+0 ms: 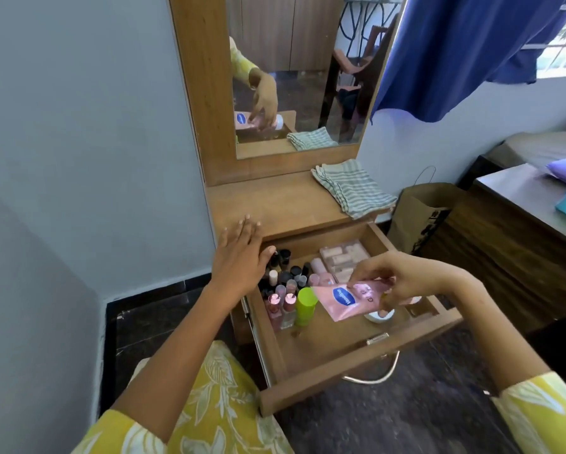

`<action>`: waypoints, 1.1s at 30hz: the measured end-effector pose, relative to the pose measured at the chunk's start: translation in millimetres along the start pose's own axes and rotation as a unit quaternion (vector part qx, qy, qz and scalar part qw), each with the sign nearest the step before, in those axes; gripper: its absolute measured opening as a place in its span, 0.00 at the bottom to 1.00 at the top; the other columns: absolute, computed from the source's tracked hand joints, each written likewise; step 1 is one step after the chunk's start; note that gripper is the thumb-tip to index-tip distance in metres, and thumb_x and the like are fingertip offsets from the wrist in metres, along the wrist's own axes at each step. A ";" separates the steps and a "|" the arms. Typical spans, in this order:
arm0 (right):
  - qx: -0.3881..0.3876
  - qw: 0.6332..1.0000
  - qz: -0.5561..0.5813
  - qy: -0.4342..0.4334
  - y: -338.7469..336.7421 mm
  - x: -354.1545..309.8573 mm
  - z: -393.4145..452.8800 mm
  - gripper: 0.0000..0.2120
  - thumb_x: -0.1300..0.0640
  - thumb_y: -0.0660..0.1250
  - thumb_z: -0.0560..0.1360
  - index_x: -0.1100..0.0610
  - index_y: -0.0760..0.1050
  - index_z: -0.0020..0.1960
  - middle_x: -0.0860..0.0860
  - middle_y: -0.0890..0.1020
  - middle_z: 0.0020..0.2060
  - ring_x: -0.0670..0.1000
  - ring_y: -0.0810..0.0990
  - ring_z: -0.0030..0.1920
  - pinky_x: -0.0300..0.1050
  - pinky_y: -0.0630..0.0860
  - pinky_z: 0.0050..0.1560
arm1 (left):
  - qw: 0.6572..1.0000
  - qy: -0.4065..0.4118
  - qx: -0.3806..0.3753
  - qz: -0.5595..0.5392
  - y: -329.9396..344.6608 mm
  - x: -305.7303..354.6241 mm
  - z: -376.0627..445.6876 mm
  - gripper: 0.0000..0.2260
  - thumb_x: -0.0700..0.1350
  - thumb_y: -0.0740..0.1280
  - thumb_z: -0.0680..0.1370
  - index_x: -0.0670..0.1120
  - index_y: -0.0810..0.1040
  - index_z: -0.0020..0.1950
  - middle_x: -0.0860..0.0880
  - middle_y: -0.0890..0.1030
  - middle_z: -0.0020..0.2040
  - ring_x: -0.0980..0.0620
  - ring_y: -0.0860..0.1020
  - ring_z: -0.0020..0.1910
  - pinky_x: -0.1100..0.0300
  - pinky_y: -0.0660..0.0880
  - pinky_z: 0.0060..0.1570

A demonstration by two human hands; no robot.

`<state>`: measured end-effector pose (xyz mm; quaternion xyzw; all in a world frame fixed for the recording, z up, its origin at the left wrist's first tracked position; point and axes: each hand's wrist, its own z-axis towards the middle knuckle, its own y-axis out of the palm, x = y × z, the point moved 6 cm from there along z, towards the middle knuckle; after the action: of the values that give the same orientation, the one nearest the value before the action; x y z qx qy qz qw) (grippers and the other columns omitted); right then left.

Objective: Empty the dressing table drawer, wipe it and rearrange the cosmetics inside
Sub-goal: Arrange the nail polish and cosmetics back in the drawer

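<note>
The wooden drawer [350,358] of the dressing table stands pulled open. Several small bottles and nail polishes [283,291] crowd its left side beside a lime-green bottle [305,306]. A pink palette [344,257] lies at the back. My right hand [406,281] pinches a pink lotion bottle with a blue logo [349,298] and holds it tilted above the drawer's middle. A white jar [378,316] sits partly hidden under it. My left hand [240,253] hovers flat with straight fingers over the drawer's back left corner and the tabletop edge.
A folded striped cloth [352,188] lies on the tabletop [275,204] at the right, below the mirror [294,77]. A brown paper bag [419,214] stands on the floor right of the table. A bed [534,204] fills the right side.
</note>
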<state>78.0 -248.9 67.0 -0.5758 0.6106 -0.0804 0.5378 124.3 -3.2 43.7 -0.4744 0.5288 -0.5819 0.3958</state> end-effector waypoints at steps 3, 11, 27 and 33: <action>-0.052 0.999 0.014 0.006 12.0 3.4 9.8 0.26 0.66 0.77 0.62 0.49 0.78 0.57 0.46 0.82 0.52 0.44 0.80 0.52 0.42 0.77 0.55 | 1.000 -0.002 0.015 0.022 3.1 -0.4 3.0 0.27 0.57 0.44 0.82 0.45 0.46 0.77 0.44 0.45 0.78 0.49 0.43 0.76 0.50 0.41 0.72; -0.111 0.991 0.067 0.008 20.2 3.9 12.4 0.25 0.65 0.76 0.65 0.49 0.80 0.59 0.45 0.82 0.54 0.45 0.79 0.56 0.38 0.75 0.58 | 0.999 0.015 0.016 0.027 12.1 4.5 0.5 0.28 0.57 0.44 0.82 0.46 0.40 0.77 0.46 0.38 0.77 0.50 0.39 0.76 0.52 0.39 0.72; -0.161 0.987 -0.004 0.001 55.4 1.8 45.1 0.21 0.55 0.75 0.68 0.46 0.79 0.61 0.42 0.83 0.54 0.40 0.78 0.55 0.41 0.72 0.62 | 0.998 -0.010 0.053 0.040 17.7 9.2 -2.4 0.30 0.57 0.47 0.82 0.46 0.35 0.76 0.45 0.34 0.76 0.48 0.36 0.75 0.53 0.36 0.70; -0.067 0.994 -0.091 0.006 77.1 4.4 48.0 0.16 0.60 0.70 0.70 0.42 0.81 0.53 0.39 0.83 0.50 0.40 0.80 0.52 0.39 0.75 0.56 | 0.998 -0.008 0.054 0.033 17.8 9.7 -3.1 0.30 0.56 0.47 0.82 0.45 0.34 0.75 0.44 0.33 0.75 0.48 0.35 0.75 0.53 0.36 0.71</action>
<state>67.5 -202.3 -10.4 -0.6627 0.5632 -0.0915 0.4850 118.3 -14.1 27.4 -0.4390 0.5088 -0.5927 0.4440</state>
